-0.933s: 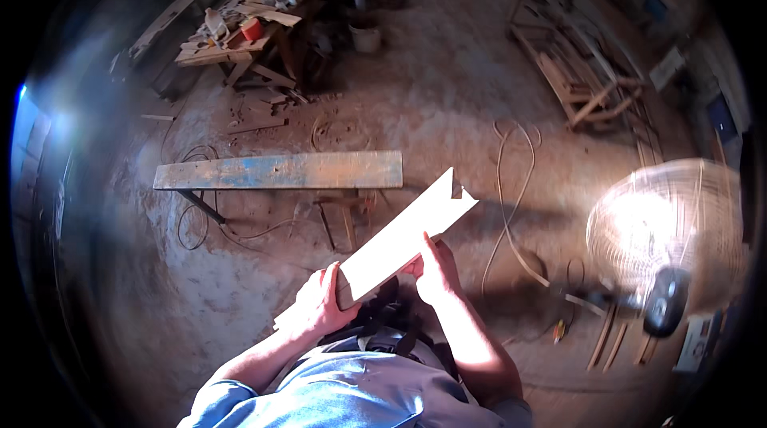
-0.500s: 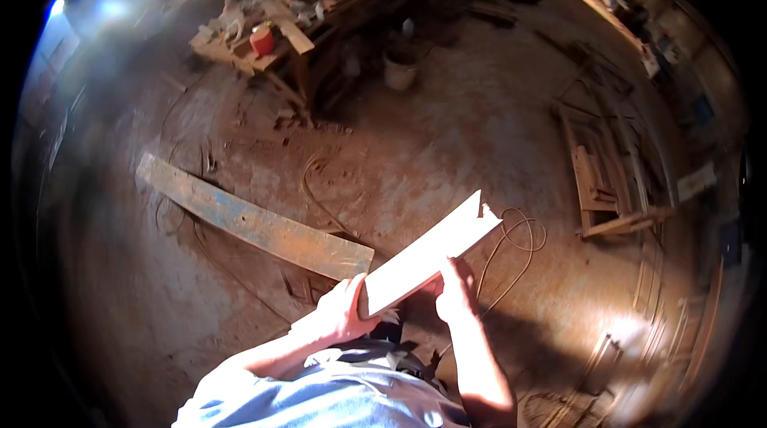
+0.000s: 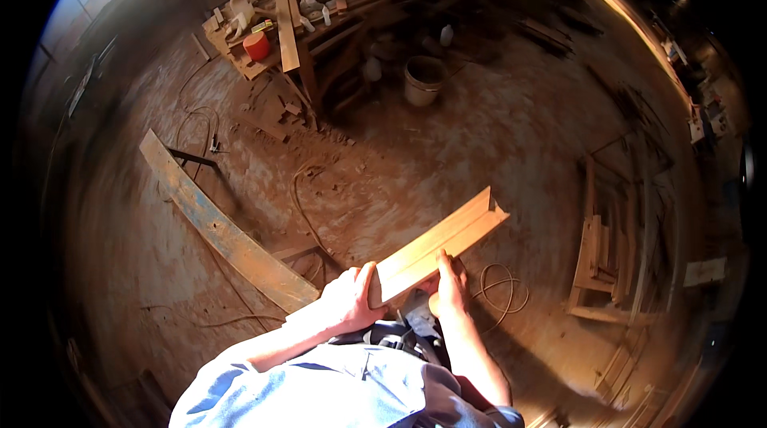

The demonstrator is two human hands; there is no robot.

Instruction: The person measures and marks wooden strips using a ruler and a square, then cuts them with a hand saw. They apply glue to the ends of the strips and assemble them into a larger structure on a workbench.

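Observation:
A pale length of wood [image 3: 435, 248] with a lengthwise groove slants up and to the right in front of my body. Its far end is notched. Around its lower part my left hand [image 3: 350, 298] is closed, thumb on the upper face. My right hand [image 3: 450, 288] grips the right edge farther along, its thumb against the wood and its other fingers mostly hidden underneath. Just left of my left hand ends a long, worn plank [image 3: 228, 230] with blue stains, lying across a dark metal support [image 3: 196, 159].
At the back, a cluttered workbench [image 3: 254, 71] bears wood scraps and a red container [image 3: 256, 46]. Beside it stands a bucket [image 3: 422, 80]. Wooden frames [image 3: 595, 268] lie at right. A coiled hose [image 3: 505, 288] and other lines cross the dusty floor [image 3: 383, 148].
The view has swung, so the bench and bucket sit lower and farther right. Both hands keep hold of the wood, whose glare has faded and whose groove now shows.

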